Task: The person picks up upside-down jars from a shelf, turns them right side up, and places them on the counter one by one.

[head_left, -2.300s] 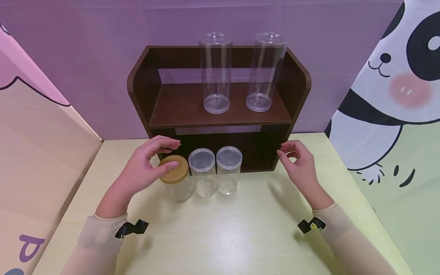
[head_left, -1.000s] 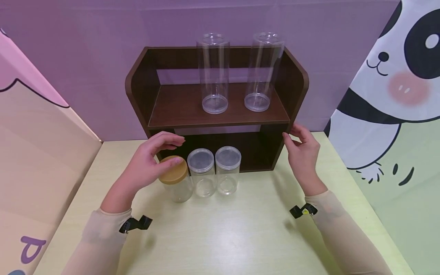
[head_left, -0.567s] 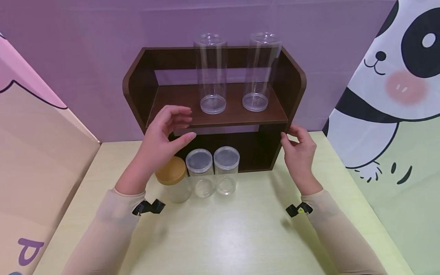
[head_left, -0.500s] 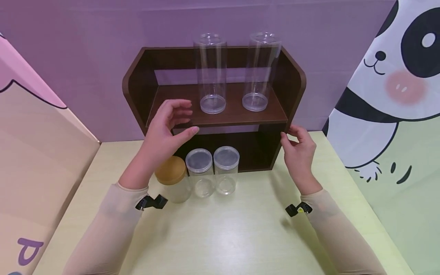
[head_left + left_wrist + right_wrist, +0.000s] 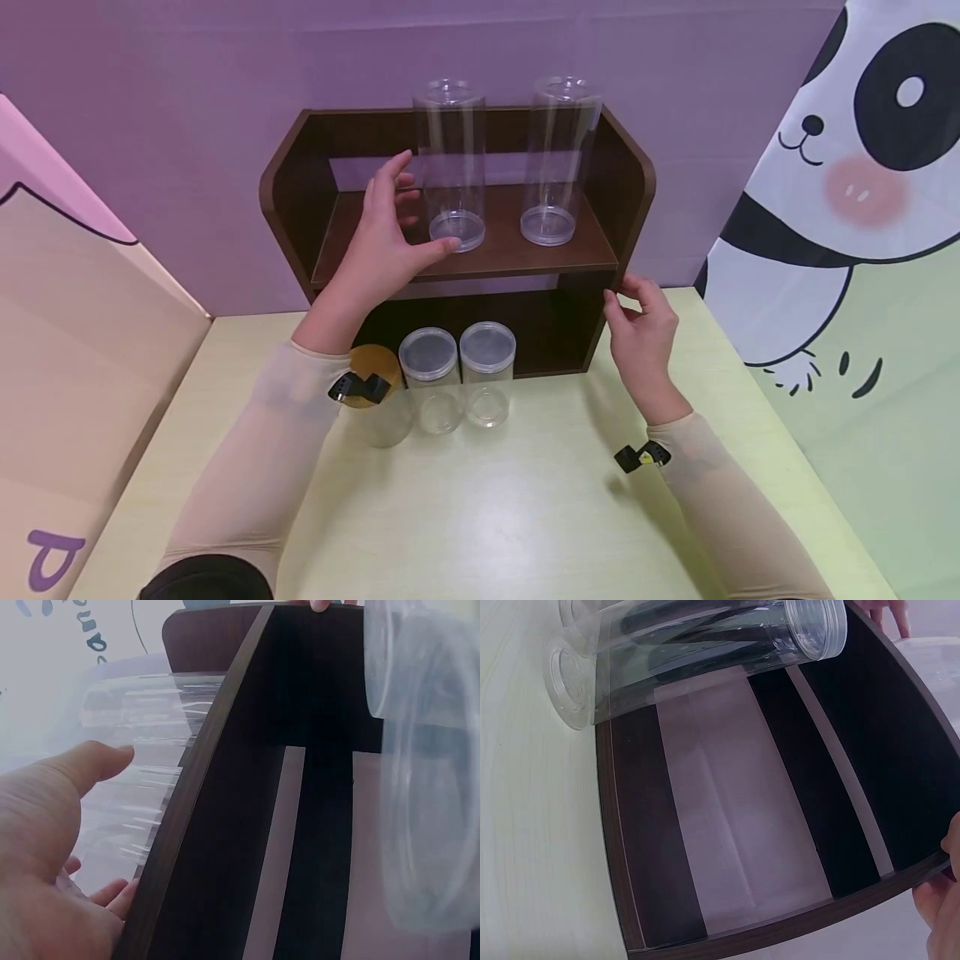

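My left hand (image 5: 386, 242) reaches up to the top shelf, fingers spread and thumb apart. It stands at the left side of a tall clear plastic jar (image 5: 453, 158), its thumb in front of the jar's base. In the left wrist view the thumb and fingertips show beside that clear jar (image 5: 142, 791), with a gap at the thumb. My right hand (image 5: 643, 342) pinches the front edge of the right side panel of a dark brown two-tier shelf (image 5: 525, 271). The right wrist view shows its thumb and fingers on either side of the panel.
A second tall clear jar (image 5: 558, 158) stands right of the first. On the table (image 5: 480, 517), before the lower tier, are two clear jars with translucent lids, one left (image 5: 438, 392) and one right (image 5: 487, 387), and a yellow-lidded jar (image 5: 382, 358), partly behind my left wrist camera.
My left hand has left the yellow-lidded jar and risen to the left tall jar. My right hand has moved onto the shelf's side panel and stays there. The jars stand unmoved.
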`<move>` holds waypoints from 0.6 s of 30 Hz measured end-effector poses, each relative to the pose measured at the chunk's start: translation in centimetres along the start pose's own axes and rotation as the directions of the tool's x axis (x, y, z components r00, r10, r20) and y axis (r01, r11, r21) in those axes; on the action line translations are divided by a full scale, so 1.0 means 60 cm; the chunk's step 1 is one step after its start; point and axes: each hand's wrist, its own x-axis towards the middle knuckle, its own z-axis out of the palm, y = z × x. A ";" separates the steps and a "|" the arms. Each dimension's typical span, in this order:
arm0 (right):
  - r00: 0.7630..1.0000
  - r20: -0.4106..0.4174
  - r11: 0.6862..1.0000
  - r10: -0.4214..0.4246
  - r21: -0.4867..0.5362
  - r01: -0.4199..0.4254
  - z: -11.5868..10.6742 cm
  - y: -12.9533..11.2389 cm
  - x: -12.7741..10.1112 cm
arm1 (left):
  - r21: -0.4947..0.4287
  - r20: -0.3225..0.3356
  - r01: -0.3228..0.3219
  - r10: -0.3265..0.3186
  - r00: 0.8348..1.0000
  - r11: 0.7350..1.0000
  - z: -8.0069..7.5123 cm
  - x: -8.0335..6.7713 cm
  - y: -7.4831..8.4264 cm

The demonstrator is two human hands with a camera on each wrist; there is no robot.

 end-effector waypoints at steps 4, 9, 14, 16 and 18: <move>1.000 0.000 1.000 -0.005 -0.009 0.005 0.001 0.004 0.000 | -0.014 0.019 0.017 -0.017 1.000 1.000 0.007 0.017 -0.001; 1.000 0.004 1.000 -0.015 -0.004 0.015 0.002 0.007 0.000 | -0.028 0.034 0.042 -0.041 0.999 0.999 0.011 0.026 0.000; 1.000 0.004 1.000 -0.021 -0.012 0.021 0.002 0.006 0.000 | -0.032 0.047 0.059 -0.058 0.997 0.998 0.014 0.032 0.004; 1.000 0.005 1.000 -0.021 -0.019 0.021 0.002 0.006 0.000 | -0.038 0.049 0.061 -0.060 0.997 0.997 0.015 0.033 0.006; 1.000 0.007 0.999 -0.022 -0.026 0.022 0.002 0.007 0.000 | -0.044 0.050 0.069 -0.067 0.996 0.997 0.016 0.035 0.007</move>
